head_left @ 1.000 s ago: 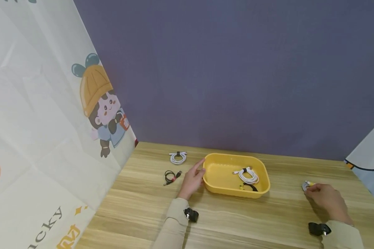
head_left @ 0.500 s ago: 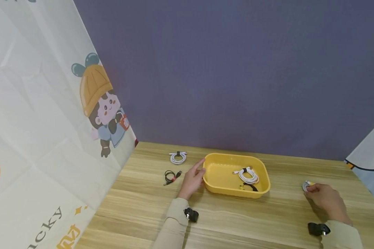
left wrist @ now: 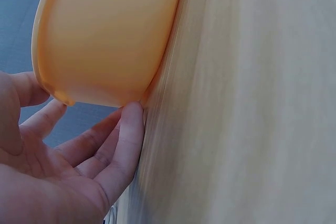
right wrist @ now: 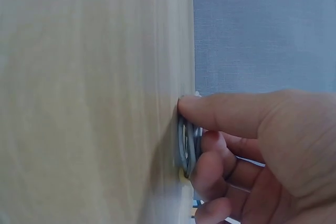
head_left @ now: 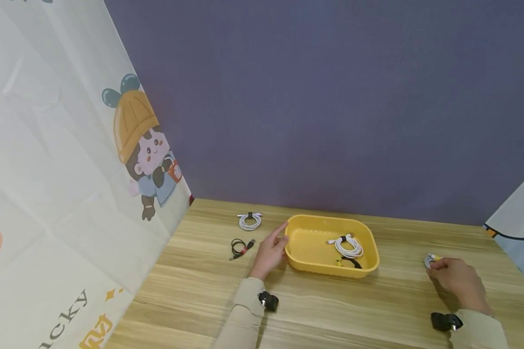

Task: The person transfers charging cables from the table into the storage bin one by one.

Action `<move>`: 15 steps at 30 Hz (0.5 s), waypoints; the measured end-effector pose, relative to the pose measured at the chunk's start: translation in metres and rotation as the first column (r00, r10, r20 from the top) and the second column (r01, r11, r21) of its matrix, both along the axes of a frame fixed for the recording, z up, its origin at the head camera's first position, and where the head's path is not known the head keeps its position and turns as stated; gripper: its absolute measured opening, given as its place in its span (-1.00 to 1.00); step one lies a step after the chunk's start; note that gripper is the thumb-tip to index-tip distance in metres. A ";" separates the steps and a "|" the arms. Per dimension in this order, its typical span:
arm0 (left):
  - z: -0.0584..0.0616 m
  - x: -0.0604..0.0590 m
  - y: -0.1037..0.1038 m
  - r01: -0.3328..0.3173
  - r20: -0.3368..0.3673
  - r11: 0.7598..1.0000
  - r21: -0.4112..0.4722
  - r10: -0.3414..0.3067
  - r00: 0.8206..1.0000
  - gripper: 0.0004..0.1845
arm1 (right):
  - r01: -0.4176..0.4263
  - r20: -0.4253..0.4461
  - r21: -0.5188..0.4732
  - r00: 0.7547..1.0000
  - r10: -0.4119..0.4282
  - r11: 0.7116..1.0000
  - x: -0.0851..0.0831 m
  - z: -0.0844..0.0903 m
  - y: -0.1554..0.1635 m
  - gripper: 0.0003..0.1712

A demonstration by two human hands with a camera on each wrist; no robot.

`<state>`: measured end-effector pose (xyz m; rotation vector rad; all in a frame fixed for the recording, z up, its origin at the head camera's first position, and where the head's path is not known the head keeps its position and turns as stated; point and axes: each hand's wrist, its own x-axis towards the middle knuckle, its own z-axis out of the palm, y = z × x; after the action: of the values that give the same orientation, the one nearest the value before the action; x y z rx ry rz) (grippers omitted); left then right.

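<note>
Two cable coils [head_left: 348, 246] already in yellow tray [head_left: 306, 262]; two more [head_left: 250, 221] wait outside. Left hand [head_left: 268, 252] relaxed, touching tray; right hand [head_left: 456, 277] pinching grey coil [head_left: 429, 261] on table [head_left: 375, 310].

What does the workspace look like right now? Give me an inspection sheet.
Surface: wooden table.
Job's things: yellow tray holding a white cable and a black cable; grey coiled cable under the right hand.
Clutter: nothing seen.
Hands: left hand open, fingers against the tray's left end; right hand pinching the grey coiled cable.
Cables: white coil and black-red cable lying left of the tray.
Surroundings: purple wall; cartoon curtain at left.
</note>
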<state>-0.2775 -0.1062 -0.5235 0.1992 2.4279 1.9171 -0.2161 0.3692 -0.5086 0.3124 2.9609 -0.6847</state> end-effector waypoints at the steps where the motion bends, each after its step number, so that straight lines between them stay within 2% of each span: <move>1: 0.000 0.000 0.000 0.000 0.001 1.000 0.001 0.000 1.000 -0.51 | 0.003 0.002 0.000 1.000 -0.003 1.000 0.000 0.000 0.000 -0.66; 15: 0.002 0.000 0.000 -0.005 -0.005 1.000 -0.010 0.005 1.000 -0.51 | 0.053 0.049 0.004 0.997 -0.054 0.999 -0.002 0.005 -0.001 -0.63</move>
<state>-0.2780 -0.1066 -0.5217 0.1978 2.4425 1.9088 -0.2177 0.3680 -0.5035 0.4042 2.9164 -0.6689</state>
